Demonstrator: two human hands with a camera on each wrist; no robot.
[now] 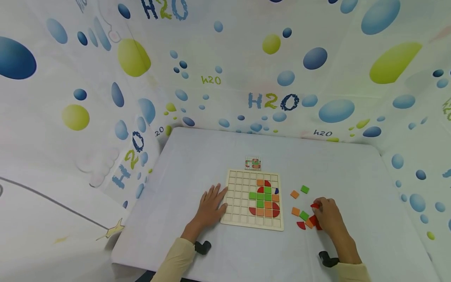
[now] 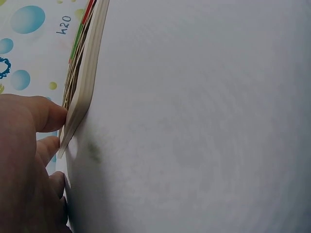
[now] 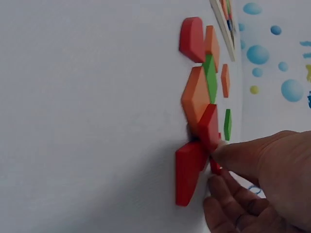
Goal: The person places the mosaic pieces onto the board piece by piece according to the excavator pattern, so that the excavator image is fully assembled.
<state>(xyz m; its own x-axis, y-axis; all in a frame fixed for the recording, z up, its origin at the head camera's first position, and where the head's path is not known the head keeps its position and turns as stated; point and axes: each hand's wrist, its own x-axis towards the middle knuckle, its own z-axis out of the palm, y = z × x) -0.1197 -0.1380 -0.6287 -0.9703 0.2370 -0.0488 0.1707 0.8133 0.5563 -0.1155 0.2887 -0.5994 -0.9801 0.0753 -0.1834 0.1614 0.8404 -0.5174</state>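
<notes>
where the right hand pinches, a small piece shows red.

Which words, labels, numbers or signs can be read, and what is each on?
"H2O": top print, rear backdrop
"H2O": middle print, same backdrop
"h2O": green print, same backdrop
"h2O": dark print, same backdrop
"H2O": sideways print, left backdrop
"2O": corner print, backdrop's left corner
Upper-left lettering and right-edge lettering: cut off, not clearly readable.
Pattern card: too small to tell.

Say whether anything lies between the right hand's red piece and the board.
Yes: orange tiles and green tiles lie between the red piece and the board, but flat, so lifting it should clear them.
</notes>
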